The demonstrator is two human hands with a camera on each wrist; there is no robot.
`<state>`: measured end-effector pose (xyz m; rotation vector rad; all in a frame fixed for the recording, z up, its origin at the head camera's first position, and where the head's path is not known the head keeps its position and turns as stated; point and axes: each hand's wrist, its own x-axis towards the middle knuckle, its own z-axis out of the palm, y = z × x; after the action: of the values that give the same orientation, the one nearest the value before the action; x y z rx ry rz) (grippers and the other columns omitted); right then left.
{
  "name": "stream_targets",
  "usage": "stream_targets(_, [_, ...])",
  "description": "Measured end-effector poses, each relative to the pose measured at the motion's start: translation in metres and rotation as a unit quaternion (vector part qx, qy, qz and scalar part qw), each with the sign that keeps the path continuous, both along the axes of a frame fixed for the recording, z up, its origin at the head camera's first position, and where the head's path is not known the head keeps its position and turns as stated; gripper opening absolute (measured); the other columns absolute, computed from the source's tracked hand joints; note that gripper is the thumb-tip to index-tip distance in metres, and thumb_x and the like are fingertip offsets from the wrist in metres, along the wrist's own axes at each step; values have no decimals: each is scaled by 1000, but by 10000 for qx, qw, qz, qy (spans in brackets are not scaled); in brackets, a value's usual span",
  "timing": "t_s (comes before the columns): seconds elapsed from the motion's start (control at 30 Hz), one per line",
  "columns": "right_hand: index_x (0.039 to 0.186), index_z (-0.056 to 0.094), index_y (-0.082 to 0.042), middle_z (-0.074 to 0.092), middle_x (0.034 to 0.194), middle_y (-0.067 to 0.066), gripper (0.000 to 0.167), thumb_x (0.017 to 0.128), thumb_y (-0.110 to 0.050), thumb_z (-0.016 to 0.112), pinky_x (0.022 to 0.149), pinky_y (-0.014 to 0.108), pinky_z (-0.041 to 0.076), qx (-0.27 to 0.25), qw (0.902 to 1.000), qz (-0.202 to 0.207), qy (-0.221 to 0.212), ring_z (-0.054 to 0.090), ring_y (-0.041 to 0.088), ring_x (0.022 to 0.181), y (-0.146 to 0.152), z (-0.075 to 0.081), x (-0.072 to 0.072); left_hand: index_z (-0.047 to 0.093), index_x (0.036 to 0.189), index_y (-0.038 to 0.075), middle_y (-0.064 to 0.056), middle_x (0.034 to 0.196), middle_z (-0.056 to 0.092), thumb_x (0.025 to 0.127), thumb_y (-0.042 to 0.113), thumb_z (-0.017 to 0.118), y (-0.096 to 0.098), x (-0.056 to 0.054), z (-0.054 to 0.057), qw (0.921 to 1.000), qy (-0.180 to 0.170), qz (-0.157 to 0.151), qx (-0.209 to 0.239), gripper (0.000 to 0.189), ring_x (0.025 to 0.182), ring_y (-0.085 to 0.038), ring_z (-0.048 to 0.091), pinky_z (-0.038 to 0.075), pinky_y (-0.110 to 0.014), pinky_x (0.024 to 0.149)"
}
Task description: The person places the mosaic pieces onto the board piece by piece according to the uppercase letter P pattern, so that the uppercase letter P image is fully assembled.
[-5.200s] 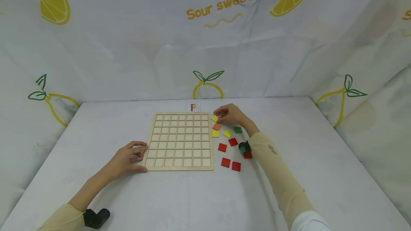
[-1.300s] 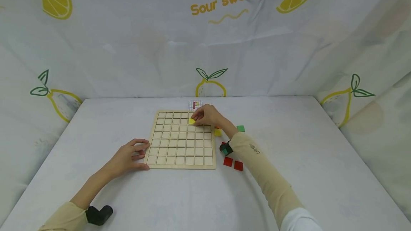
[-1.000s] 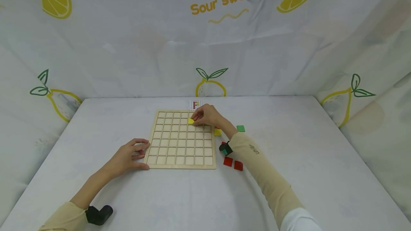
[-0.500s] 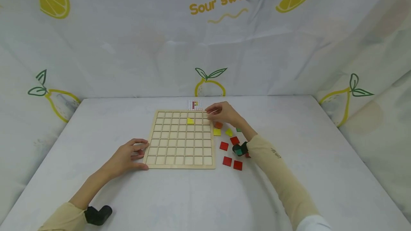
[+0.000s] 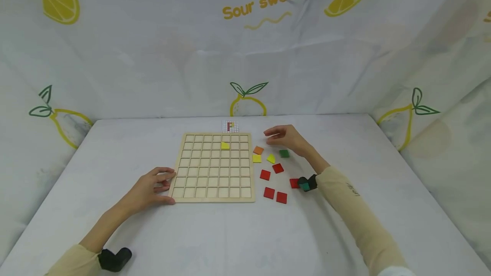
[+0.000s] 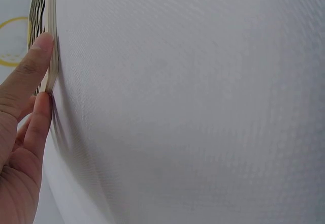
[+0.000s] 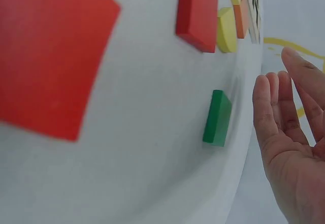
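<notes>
A wooden grid board [image 5: 212, 167] lies on the table with one yellow tile [image 5: 224, 145], cut off at a corner, in an upper cell. My left hand [image 5: 149, 188] rests against the board's left edge near its front corner, thumb and fingers spread; in the left wrist view the thumb [image 6: 33, 64] touches that edge. To the right of the board my right hand [image 5: 289, 138] hovers with nothing in its loosely bent fingers. Close by it lie an orange tile [image 5: 258, 150], a yellow square tile [image 5: 257, 158], a rounded yellow tile [image 5: 271, 158] and a green tile [image 7: 218, 118].
Several red tiles [image 5: 265, 175] are scattered on the white table [image 5: 215, 237], nearer to me. Behind the board sits a small printed pattern card [image 5: 230, 126]. A white cloth with lemon prints [image 5: 168, 63] hangs at the back.
My right hand carried a yellow tile from the right side onto the board, let go of it in an upper cell, and moved back to the right. The left hand stayed at the board's edge.
</notes>
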<state>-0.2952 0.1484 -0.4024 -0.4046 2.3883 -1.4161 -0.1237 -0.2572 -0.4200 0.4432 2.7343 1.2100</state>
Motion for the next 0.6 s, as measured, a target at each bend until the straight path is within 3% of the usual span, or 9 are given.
stream_targets(0.37, [122, 61, 4, 61, 122, 19, 34, 89, -3, 67, 93, 31, 56, -29, 9989, 457, 54, 61, 30, 105, -9, -10, 4, 51, 126, -17, -24, 129, 46, 68, 10, 85, 0, 2, 3, 9999, 88, -13, -93, 73, 99, -28, 57, 58, -30, 85])
stream_targets(0.6, [122, 60, 7, 60, 120, 22, 35, 88, -1, 67, 89, 28, 57, -252, 9982, 539, 56, 60, 31, 103, -15, -8, 3, 51, 127, -17, -24, 130, 46, 69, 11, 85, 0, 1, 2, 9998, 124, -36, -165, 73, 99, -28, 57, 58, -30, 86])
